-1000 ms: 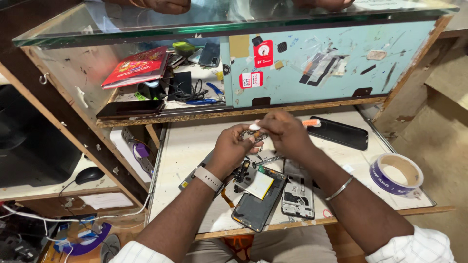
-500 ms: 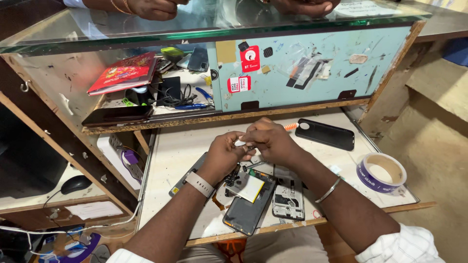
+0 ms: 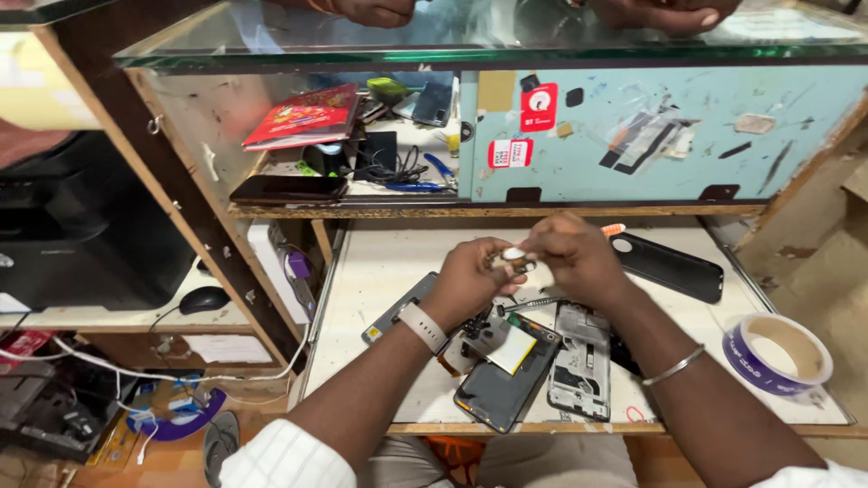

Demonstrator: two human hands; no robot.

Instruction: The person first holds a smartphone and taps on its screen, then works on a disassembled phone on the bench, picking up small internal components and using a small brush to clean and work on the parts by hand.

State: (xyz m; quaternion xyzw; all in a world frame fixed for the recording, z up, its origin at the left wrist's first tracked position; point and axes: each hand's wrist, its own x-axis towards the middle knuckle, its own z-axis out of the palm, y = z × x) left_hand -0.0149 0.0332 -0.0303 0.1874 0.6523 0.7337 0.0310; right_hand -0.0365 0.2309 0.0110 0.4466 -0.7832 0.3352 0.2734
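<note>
Both hands meet over the middle of the bench (image 3: pixel 389 271), a bit toward the back edge. The left hand (image 3: pixel 470 280), wearing a watch with a pale strap, has its fingers curled and pinched on a small part (image 3: pixel 515 260), whitish on top with some metal under it; it's too tiny to say what it is. The right hand (image 3: pixel 579 258), with a thin bangle on the wrist, is closed around the same part from the other side, fingertips touching it, so the two hands are basically pressed together on it, held up off the bench. Something orange (image 3: pixel 613 229) pokes out just behind the right hand, can't tell if that hand grips it or it just lies there. Right below the hands sits an opened phone (image 3: pixel 506 380), dark, with a pale yellowish patch on it, reaching almost to the front edge. Just beside it on the right lies a grey inner frame (image 3: pixel 579 370). A dark slab (image 3: pixel 398 312) peeks out from under the left wrist. Toward the back right corner there's a black case (image 3: pixel 674 268) lying flat, well apart from the hands. At the right edge stands a tape roll (image 3: pixel 778 354), purple on the outside. Behind the bench a shelf (image 3: pixel 362 210) holds a red booklet (image 3: pixel 303 116), a black phone (image 3: pixel 289 189) and a tangle of cables. Up on the glass counter (image 3: pixel 470 56) someone else's hands (image 3: pixel 380 11) rest.
</note>
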